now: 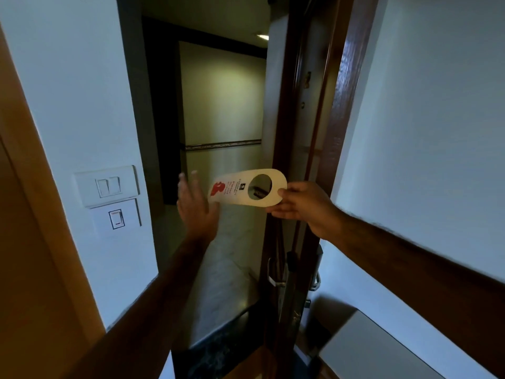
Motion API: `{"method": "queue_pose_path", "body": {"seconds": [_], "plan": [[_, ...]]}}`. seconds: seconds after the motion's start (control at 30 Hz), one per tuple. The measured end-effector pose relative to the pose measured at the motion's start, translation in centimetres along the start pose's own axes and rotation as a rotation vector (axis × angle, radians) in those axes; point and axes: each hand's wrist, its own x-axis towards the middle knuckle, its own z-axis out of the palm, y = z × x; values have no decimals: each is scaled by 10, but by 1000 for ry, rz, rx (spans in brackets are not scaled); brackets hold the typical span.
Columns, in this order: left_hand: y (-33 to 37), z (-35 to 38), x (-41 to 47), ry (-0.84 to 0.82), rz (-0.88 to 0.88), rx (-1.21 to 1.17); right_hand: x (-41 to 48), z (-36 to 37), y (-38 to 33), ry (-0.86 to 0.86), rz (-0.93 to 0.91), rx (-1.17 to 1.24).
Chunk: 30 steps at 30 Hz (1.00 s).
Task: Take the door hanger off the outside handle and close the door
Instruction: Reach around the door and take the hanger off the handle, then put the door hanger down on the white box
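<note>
**Hanger off the handle, door ajar**

Right hand (299, 207) at about 3 o'clock from centre, pinched shut on the rounded end of the door hanger (247, 190), thumb on top, fingers beneath. Cream card held roughly level, clear of any handle, its round hole just left of the pinching fingertips, red print and small dark lettering toward the far end at 9 o'clock. Left hand (195, 206) just beside that printed end, palm open, fingers spread and pointing up toward 12 o'clock; contact with the card's edge impossible to judge, nothing gripped.

Door (293, 149) seen edge-on, standing open, dark wood running from 12 o'clock down to 6 o'clock. Outside handle (274, 272) low at about 5 o'clock, metal lever on the corridor side, bare, well below the hanger. Dim corridor (221, 105) visible through the gap. Switch plates (109, 199) on the pale wall at 9 o'clock, well apart from both hands.
</note>
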Motion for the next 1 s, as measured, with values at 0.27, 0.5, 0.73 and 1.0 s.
{"method": "queue_pose_path", "body": {"seconds": [0.27, 0.5, 0.73, 1.0], "plan": [[63, 6, 24, -126, -660, -942, -22, -64, -4, -8, -126, 5], [180, 31, 10, 282, -245, -1042, -34, -169, 10, 56, -226, 43], [276, 88, -49, 225, 471, -878, -25, -283, 49, 244, -185, 153], [291, 250, -98, -53, 401, -558, -4, -408, 151, 625, 11, 388]]}}
